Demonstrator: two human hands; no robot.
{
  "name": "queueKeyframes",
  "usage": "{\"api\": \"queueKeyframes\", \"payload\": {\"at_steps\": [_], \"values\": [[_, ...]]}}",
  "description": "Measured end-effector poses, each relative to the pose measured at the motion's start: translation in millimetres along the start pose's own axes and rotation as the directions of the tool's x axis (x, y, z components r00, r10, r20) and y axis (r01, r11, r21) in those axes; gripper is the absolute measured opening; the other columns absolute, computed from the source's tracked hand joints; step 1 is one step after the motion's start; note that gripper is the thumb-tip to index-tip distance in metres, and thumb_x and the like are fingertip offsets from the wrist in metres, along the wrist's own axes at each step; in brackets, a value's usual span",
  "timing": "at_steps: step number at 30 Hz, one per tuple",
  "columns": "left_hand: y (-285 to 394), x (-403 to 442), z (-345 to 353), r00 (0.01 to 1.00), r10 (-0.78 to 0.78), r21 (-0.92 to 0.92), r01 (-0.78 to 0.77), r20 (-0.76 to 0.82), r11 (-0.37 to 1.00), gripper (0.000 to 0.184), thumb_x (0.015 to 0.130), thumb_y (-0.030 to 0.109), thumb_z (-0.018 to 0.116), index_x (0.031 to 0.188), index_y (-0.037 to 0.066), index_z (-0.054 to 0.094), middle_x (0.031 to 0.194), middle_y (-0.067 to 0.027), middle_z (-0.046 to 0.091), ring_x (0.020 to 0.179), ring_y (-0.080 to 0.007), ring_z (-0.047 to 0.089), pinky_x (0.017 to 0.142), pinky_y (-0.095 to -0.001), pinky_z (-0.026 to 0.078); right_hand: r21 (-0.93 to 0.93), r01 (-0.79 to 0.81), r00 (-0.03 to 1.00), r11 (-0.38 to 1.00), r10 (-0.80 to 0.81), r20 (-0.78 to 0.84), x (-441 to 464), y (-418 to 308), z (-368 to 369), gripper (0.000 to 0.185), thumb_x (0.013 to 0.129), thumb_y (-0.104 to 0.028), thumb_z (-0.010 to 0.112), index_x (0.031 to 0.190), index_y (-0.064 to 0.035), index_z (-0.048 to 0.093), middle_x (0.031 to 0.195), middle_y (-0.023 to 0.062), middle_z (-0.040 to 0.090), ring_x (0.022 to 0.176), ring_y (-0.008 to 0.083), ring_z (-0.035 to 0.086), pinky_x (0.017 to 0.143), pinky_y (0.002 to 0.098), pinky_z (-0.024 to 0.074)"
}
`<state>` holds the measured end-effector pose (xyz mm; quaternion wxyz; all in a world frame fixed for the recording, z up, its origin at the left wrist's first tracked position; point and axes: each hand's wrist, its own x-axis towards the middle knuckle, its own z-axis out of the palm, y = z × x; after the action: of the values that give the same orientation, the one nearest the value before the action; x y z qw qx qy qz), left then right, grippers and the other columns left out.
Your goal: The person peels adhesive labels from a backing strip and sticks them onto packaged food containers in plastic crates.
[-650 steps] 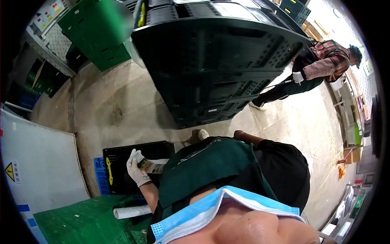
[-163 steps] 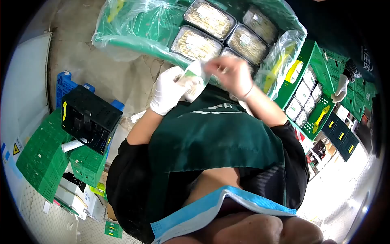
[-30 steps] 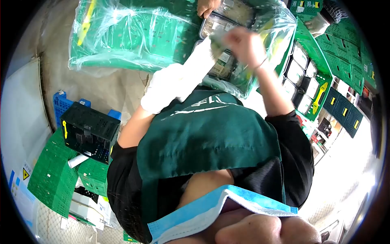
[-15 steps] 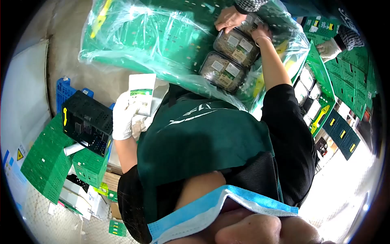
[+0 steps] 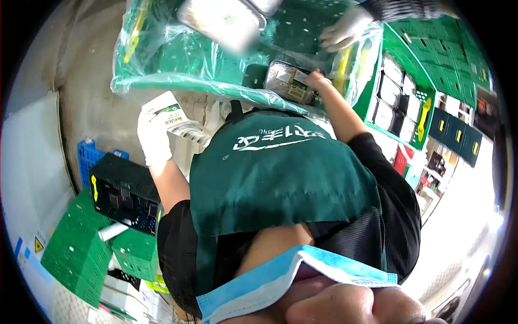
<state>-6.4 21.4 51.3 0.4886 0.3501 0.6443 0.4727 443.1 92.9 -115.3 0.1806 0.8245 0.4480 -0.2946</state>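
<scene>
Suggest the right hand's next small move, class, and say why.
Perhaps the bare right hand should leave the food tray and reach for the label strip: that tray already bears printed labels, and the gloved left hand holds the strip ready.

At left, a black crate (image 5: 121,168) with a yellow handle (image 5: 95,188) at one end and dark pieces (image 5: 127,201) inside, just beside a blue pallet (image 5: 88,159). Nearer, a white roll (image 5: 112,232) over green crates (image 5: 75,248). Farthest left, a pale panel (image 5: 35,146), marked toward the near end with a yellow triangular warning sign (image 5: 39,244). Beyond, bare concrete floor (image 5: 102,102). At right, a green crate (image 5: 406,141) full of labelled packs (image 5: 391,93); farther, stacked green crates (image 5: 445,59); beside these, dark crates (image 5: 456,137) with yellow handles, near a red item (image 5: 402,160), too small to identify.
</scene>
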Motion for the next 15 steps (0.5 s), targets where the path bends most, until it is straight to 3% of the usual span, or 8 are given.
{"api": "queueKeyframes", "payload": {"at_steps": [1, 2, 4, 5, 6, 8, 10, 15], "values": [[0, 6, 4, 0.997, 0.073, 0.127, -0.073, 0.006, 0.989, 0.027, 0.068, -0.003, 0.046, 0.095, -0.005, 0.051, 0.092, -0.0124, 0.055, 0.077, -0.0178, 0.055, 0.070, -0.0284, 0.045, 0.096, -0.002, 1.000, 0.995, 0.001, 0.007, -18, -10, -16, 0.047, 0.070, -0.031, 0.055, 0.103, 0.0015, 0.051, 0.109, 0.0180, 0.050, 0.098, 0.0284, 0.052, 0.082, 0.0340, 0.0417], [5, 9, 9, 0.994, 0.096, 0.115, -0.102, 0.051, 0.988, 0.027, 0.068, -0.003, 0.046, 0.095, -0.005, 0.051, 0.092, -0.0124, 0.055, 0.077, -0.0178, 0.055, 0.070, -0.0284, 0.045, 0.201, -0.011, 1.000, 0.979, 0.011, 0.005, -39, -22, -35, 0.047, 0.069, -0.029, 0.055, 0.106, -0.0003, 0.049, 0.113, 0.0172, 0.048, 0.098, 0.0284, 0.051, 0.083, 0.0337, 0.0415], [19, 2, 18, 0.985, 0.101, -0.013, -0.100, 0.142, 0.995, 0.026, 0.067, -0.002, 0.046, 0.093, -0.005, 0.052, 0.090, -0.0123, 0.056, 0.080, -0.0174, 0.054, 0.071, -0.0282, 0.045, 0.087, 0.114, 0.992, 0.990, -0.117, 0.035, 46, 7, 12, 0.043, 0.065, -0.027, 0.059, 0.100, -0.0032, 0.054, 0.105, 0.0144, 0.054, 0.092, 0.0269, 0.054, 0.080, 0.0335, 0.0432], [14, 8, 13, 0.978, 0.057, 0.034, -0.065, 0.200, 0.997, 0.026, 0.067, -0.002, 0.046, 0.092, -0.005, 0.052, 0.090, -0.0126, 0.056, 0.080, -0.0177, 0.053, 0.072, -0.0282, 0.044, 0.124, 0.059, 0.998, 0.991, -0.059, 0.004, 29, 12, -2, 0.043, 0.065, -0.027, 0.059, 0.100, -0.0032, 0.054, 0.105, 0.0144, 0.054, 0.092, 0.0269, 0.054, 0.080, 0.0335, 0.0432], [4, 14, 7, 0.968, 0.006, 0.092, -0.030, 0.251, 0.995, 0.026, 0.067, -0.001, 0.046, 0.092, -0.005, 0.053, 0.089, -0.0128, 0.056, 0.081, -0.0180, 0.053, 0.072, -0.0281, 0.044, 0.015, 0.143, 0.988, 0.990, -0.144, 0.058, 13, 12, -11, 0.039, 0.064, -0.026, 0.059, 0.096, -0.0037, 0.057, 0.098, 0.0141, 0.056, 0.088, 0.0261, 0.055, 0.077, 0.0336, 0.0440], [-4, 11, 11, 0.965, 0.126, -0.017, -0.126, 0.229, 0.992, 0.024, 0.067, 0.000, 0.046, 0.090, -0.006, 0.053, 0.088, -0.0139, 0.056, 0.081, -0.0190, 0.053, 0.072, -0.0281, 0.044, -0.192, 0.350, 0.926, 0.917, -0.307, 0.220, -31, -6, -42, 0.032, 0.062, -0.023, 0.060, 0.088, -0.0048, 0.061, 0.085, 0.0135, 0.061, 0.081, 0.0246, 0.058, 0.072, 0.0338, 0.0456], [-4, 10, 11, 0.951, 0.157, -0.021, -0.157, 0.265, 0.987, 0.024, 0.067, 0.001, 0.047, 0.090, -0.006, 0.052, 0.088, -0.0148, 0.056, 0.080, -0.0196, 0.054, 0.072, -0.0288, 0.044, -0.077, 0.404, 0.910, 0.911, -0.410, -0.070, -52, -11, -50, 0.024, 0.067, -0.019, 0.052, 0.082, -0.0030, 0.061, 0.086, 0.0136, 0.060, 0.075, 0.0289, 0.058, 0.067, 0.0373, 0.0462], [15, 12, 9, 0.965, 0.140, -0.093, -0.122, 0.221, 0.988, 0.029, 0.069, 0.001, 0.049, 0.098, -0.005, 0.049, 0.092, -0.0131, 0.054, 0.083, -0.0189, 0.052, 0.075, -0.0282, 0.043, 0.304, 0.526, 0.810, 0.794, -0.358, -0.465, -122, 3, -145, 0.042, 0.064, -0.030, 0.062, 0.100, -0.0086, 0.057, 0.093, 0.0127, 0.059, 0.086, 0.0261, 0.056, 0.077, 0.0335, 0.0430]]}}
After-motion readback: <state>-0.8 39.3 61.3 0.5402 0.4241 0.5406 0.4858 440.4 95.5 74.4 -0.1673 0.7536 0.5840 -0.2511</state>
